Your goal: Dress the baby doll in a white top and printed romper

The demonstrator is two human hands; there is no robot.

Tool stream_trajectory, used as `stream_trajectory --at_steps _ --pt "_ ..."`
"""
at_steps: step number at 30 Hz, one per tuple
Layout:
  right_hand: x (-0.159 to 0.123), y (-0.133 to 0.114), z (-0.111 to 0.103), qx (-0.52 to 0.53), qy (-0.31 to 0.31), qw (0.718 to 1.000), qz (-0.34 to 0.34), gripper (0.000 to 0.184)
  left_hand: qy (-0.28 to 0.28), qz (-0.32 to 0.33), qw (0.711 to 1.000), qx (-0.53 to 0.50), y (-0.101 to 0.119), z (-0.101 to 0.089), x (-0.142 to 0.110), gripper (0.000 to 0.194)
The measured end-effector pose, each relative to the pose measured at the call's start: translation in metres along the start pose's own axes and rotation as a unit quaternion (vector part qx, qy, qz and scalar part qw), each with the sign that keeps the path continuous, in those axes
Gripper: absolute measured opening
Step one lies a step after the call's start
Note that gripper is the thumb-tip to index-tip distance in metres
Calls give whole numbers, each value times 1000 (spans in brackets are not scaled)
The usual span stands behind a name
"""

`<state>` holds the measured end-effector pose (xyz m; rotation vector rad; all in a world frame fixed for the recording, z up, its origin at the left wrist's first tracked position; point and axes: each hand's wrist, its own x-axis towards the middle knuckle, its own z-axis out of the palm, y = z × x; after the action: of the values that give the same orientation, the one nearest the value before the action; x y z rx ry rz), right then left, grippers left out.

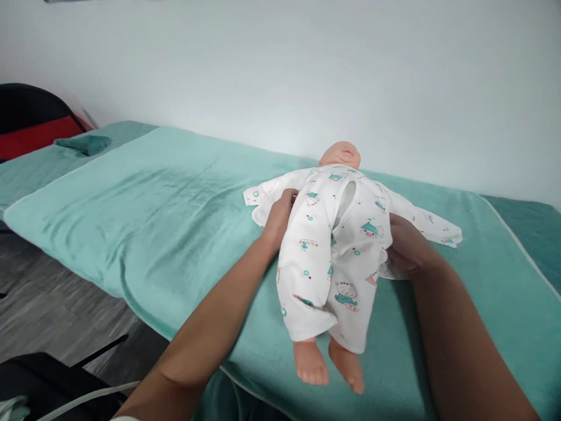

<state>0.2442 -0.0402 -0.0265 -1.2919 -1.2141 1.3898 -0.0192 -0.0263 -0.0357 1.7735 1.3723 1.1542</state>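
Note:
A baby doll point(340, 153) lies on its back, head toward the wall and bare feet toward me. It wears a white printed baby top point(423, 219) with both sleeves spread out, and matching baby pants point(307, 257) with an open slit at the crotch. My left hand point(283, 213) is closed at the side of the pants near the waist, its fingers partly hidden by the cloth. On the opposite side, my right hand point(407, 242) grips the pants' edge, with its fingertips tucked out of sight behind the fabric. Loose hem of the top shows beside both hands.
A green plush cover point(144, 193) with soft wrinkles spreads over the bed, which runs along a white wall point(245, 70). A black and red chair point(35, 123) stands at the far left. A black item point(48, 386) with a pale cord sits at the lower left.

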Motion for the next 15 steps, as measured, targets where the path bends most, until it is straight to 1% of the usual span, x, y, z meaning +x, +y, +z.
stream_trajectory --at_steps 2,3,5,7,8,10,12,14,15 --pt "-3 -3 6 31 26 999 14 25 -16 -50 995 -87 4 0 -4 35" --pt "-4 -4 10 44 38 998 25 21 -33 -66 988 -132 6 1 -5 34" --pt "-8 -7 17 64 52 996 44 14 -79 -105 965 -226 8 2 -6 31" --pt "-11 -8 22 74 60 994 52 13 -118 -153 934 -299 9 2 -6 32" --pt "-12 -8 24 75 63 994 53 13 -129 -171 922 -324 10 3 -6 35" --pt "-15 -7 25 71 59 994 57 17 -136 -192 906 -351 12 3 -5 42" --pt "-19 -7 26 58 36 996 49 19 -134 -199 899 -366 14 4 -3 46" --pt "-22 -7 26 30 16 999 22 20 -133 -200 898 -368 17 5 -3 44" --pt "-23 -7 27 -4 20 1000 -13 21 -129 -198 902 -361 18 5 -3 42"
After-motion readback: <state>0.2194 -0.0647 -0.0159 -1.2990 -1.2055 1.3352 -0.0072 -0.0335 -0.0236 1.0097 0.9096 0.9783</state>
